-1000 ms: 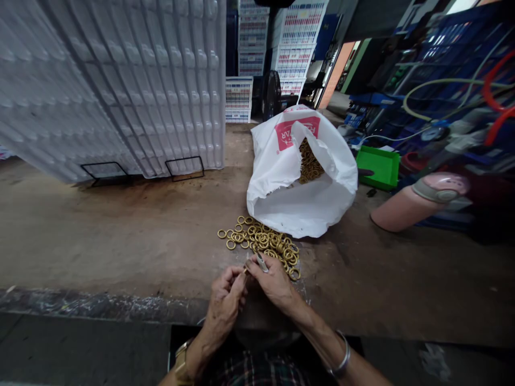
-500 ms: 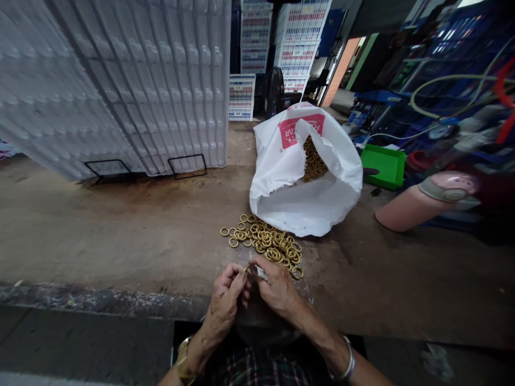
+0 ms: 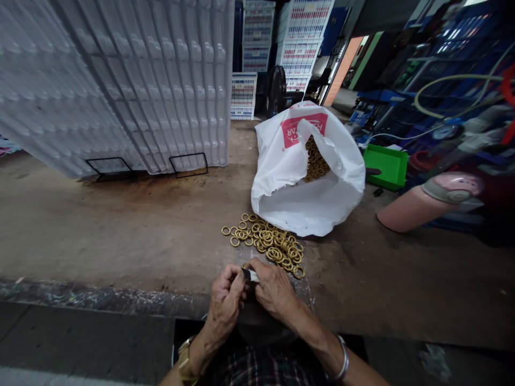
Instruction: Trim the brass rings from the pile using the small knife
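Observation:
My left hand (image 3: 227, 292) is closed in a pinch on a brass-coloured ring (image 3: 244, 265), most of it hidden by the fingers. My right hand (image 3: 276, 289) is wrapped round a small tool (image 3: 254, 276) with a whitish body and a dark end; its exact kind does not show. The dark end meets the left fingertips at the ring. Just beyond both hands lies a loose pile of brass-coloured rings (image 3: 267, 238) on the wooden table (image 3: 161, 230). Behind the pile, a torn white sack (image 3: 277, 161) lies open toward me, with more rings inside.
Stacked clear plastic trays (image 3: 173, 80) stand at the left against black wire stands (image 3: 189, 164). To the right are a green tray (image 3: 386, 166) and a tilted-looking pink bottle (image 3: 410, 206). White crates (image 3: 300, 53) and a black fan (image 3: 276, 91) are behind the table.
The tool's dark end has come across to the left fingertips, and my right hand has turned slightly over the ring. The ring shows less now. The pile and sack stay put.

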Motion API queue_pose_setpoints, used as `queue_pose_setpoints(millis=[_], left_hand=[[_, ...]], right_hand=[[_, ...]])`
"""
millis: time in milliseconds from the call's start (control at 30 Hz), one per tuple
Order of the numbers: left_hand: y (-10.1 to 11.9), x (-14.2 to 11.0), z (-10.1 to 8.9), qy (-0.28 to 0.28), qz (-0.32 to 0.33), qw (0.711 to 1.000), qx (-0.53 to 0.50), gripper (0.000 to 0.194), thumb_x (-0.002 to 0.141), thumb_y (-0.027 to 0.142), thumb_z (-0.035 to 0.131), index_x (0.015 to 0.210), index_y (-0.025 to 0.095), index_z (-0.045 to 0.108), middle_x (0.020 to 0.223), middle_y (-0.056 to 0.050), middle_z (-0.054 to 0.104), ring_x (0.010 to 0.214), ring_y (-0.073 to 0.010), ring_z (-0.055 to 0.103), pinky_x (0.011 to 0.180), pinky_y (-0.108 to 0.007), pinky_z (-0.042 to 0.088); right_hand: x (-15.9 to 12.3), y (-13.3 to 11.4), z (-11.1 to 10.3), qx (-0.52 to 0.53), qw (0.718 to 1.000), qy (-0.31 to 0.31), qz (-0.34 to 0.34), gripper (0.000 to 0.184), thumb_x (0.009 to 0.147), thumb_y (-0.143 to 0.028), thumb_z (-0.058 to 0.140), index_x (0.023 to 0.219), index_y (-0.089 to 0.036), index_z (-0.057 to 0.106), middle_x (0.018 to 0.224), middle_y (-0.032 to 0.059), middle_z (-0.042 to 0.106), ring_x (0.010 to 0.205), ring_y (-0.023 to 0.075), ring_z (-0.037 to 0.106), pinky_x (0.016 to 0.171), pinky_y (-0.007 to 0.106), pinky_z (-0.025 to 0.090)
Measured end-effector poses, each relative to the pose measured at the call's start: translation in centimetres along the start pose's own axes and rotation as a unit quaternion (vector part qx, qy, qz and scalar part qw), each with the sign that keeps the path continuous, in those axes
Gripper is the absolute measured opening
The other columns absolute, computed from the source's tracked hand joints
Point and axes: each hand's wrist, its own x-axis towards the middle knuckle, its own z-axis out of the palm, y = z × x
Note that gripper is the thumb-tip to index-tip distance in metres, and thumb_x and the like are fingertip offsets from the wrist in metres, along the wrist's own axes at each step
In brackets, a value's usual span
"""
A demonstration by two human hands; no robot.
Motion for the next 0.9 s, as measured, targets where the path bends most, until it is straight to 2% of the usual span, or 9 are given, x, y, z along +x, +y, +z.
queue_pose_setpoints(millis=[167,267,367,467,633,767,900], left_hand=[[0.3,-1.6,-0.8,-0.004,-0.013,1.000,-0.022,0.043,0.075,0.058,0.059,0.071,0.017,0.047,0.057,0.005,0.048,0.046,-0.0049,0.041,0.043,-0.015,0.032],[0.3,-2.2,-1.4,-0.023,-0.045,0.994,-0.094,0.041,0.074,0.055,0.062,0.071,0.017,0.047,0.058,0.004,0.049,0.045,-0.0051,0.042,0.042,-0.016,0.033],[0.2,-1.9,-1.8,-0.003,-0.097,0.978,-0.183,0.040,0.075,0.055,0.061,0.073,0.017,0.047,0.060,0.004,0.052,0.045,-0.0061,0.044,0.041,-0.017,0.034],[0.2,-1.3,-2.2,0.015,-0.091,0.970,-0.227,0.037,0.075,0.050,0.062,0.074,0.016,0.049,0.065,0.001,0.055,0.048,-0.0072,0.046,0.042,-0.018,0.036],[0.5,-1.0,-3.0,0.010,-0.085,0.964,-0.252,0.032,0.073,0.044,0.067,0.080,0.018,0.050,0.065,0.002,0.056,0.048,-0.0081,0.047,0.041,-0.019,0.034],[0.8,-0.7,-3.4,-0.006,-0.124,0.944,-0.305,0.042,0.064,0.041,0.075,0.094,0.019,0.055,0.063,0.003,0.056,0.049,-0.0084,0.048,0.042,-0.019,0.035],[0.8,-0.3,-3.4,0.002,-0.163,0.920,-0.355,0.039,0.059,0.041,0.079,0.072,0.014,0.054,0.070,-0.001,0.059,0.057,-0.0094,0.053,0.047,-0.019,0.041]], right_hand=[[1.4,-0.2,0.3,-0.062,0.997,-0.013,0.041,0.030,0.071,-0.006,0.041,0.096,-0.016,0.057,0.078,0.0069,0.068,0.069,0.0188,0.061,0.056,0.028,0.027],[2.7,-0.3,0.3,-0.076,0.996,0.002,0.048,0.030,0.071,-0.003,0.040,0.093,-0.016,0.056,0.081,0.0069,0.067,0.070,0.0181,0.061,0.059,0.028,0.030],[4.1,-0.9,0.5,-0.059,0.998,0.033,0.016,0.032,0.070,-0.003,0.042,0.097,-0.017,0.053,0.089,0.0061,0.067,0.078,0.0170,0.061,0.063,0.026,0.033],[5.4,-1.3,1.0,-0.070,0.997,0.043,0.000,0.031,0.074,-0.010,0.048,0.104,-0.018,0.049,0.098,0.0058,0.066,0.084,0.0182,0.061,0.065,0.027,0.035],[6.8,-1.7,1.9,-0.137,0.990,0.027,0.031,0.026,0.078,-0.014,0.051,0.103,-0.021,0.050,0.097,0.0060,0.066,0.084,0.0204,0.063,0.063,0.028,0.036],[6.9,-1.9,2.0,-0.148,0.988,0.019,0.045,0.027,0.080,-0.007,0.041,0.102,-0.019,0.052,0.096,0.0074,0.066,0.081,0.0201,0.063,0.062,0.029,0.035],[6.1,-1.2,1.9,-0.116,0.992,0.022,0.035,0.031,0.074,-0.003,0.043,0.100,-0.016,0.053,0.095,0.0087,0.066,0.079,0.0190,0.061,0.064,0.028,0.034]])
